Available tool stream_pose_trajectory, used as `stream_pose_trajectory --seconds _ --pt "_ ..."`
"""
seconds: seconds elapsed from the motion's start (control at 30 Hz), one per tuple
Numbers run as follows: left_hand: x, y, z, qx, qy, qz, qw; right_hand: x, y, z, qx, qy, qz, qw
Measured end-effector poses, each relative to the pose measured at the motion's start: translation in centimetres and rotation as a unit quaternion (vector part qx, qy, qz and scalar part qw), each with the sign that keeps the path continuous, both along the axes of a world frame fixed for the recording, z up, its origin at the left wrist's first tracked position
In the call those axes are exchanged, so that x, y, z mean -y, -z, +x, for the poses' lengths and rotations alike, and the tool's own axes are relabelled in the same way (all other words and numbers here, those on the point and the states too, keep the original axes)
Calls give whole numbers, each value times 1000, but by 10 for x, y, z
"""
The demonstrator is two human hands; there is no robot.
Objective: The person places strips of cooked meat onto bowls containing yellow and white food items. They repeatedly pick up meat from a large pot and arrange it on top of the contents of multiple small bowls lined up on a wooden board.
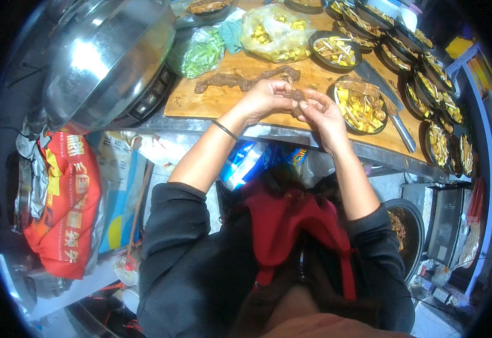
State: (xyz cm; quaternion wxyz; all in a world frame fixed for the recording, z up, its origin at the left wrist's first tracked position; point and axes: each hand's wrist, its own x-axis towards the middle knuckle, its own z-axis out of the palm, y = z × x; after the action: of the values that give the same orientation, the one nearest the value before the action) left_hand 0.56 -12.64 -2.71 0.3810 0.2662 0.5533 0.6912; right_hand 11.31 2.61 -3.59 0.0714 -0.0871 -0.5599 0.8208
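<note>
Between both hands, over the front edge of the wooden cutting board (184,104), is a brown piece of cooked-looking meat (296,96). My left hand (264,102) pinches it from the left with closed fingers. From the right, the fingertips of my right hand (323,115) grip the same piece, and part of it hangs below them. Long brown meat strips (223,81) lie on the board just beyond my left hand. Right of my right hand stands a black bowl (364,130) of yellow chunks, pale strips and brown meat. A large knife (402,132) lies beside that bowl, its handle toward me.
Beyond the hands sit a clear bag of yellow chunks (274,34), a bag of green slices (201,53) and another filled bowl (336,50). Several filled black bowls (426,84) crowd the right side. A big metal pot (110,62) stands left; a red sack (71,208) is below.
</note>
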Motion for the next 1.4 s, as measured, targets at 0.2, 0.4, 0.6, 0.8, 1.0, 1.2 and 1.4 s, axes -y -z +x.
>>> stream_pose_trajectory --seconds 0.2,0.4,0.6,0.8,1.0,1.2,1.4 --pt "9 0 2 79 -17 15 997 0 5 3 -14 -12 -22 1000" --pt "8 1 7 71 -28 29 997 5 -9 7 14 4 -56 998" --pt "-7 -10 14 33 -41 36 998 -2 -21 17 -21 46 72 996" --pt "-13 -38 24 -96 34 7 995 -8 -34 27 -35 32 102 994" --pt "-22 -49 37 -288 -49 -40 956 -11 -39 34 -6 48 64 997" --pt "-25 -23 26 -39 33 6 999 -14 -35 37 -48 78 33 995" --pt "-19 -28 31 1 23 -5 1000 -21 -36 41 -87 96 82 988"
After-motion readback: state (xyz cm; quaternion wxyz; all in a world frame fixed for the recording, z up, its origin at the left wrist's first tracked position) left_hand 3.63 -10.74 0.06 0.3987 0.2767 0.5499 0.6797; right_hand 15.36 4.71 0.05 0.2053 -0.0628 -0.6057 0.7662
